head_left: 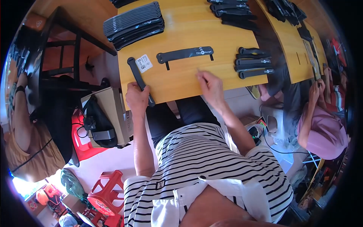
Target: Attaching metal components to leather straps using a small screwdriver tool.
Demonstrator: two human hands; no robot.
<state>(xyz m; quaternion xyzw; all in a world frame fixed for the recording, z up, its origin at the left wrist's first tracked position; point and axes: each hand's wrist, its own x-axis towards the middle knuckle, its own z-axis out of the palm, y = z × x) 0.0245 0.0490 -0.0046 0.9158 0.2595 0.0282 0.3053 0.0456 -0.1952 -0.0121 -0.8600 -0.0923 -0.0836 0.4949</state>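
My left hand [137,97] is closed around the lower part of a narrow black strap [137,73], which slants over the table's near left edge. A white printed label [143,63] lies right beside that strap. In front of me a wider black strap [185,55] with a hole at its left end rests flat on the table. Two short black strips [168,66] stick out from under its near edge. My right hand [211,87] hovers over the table's front edge, apart from the wide strap. Its fingers are curled and pinched together; whatever they may hold is too small to make out.
On the yellow table [181,85] stand a tall stack of black straps [133,24] at far left, and smaller piles at far right [230,11] and near right [251,62]. A co-worker in pink [323,130] sits at right, another person [34,140] at left. A cardboard box [119,115] stands lower left.
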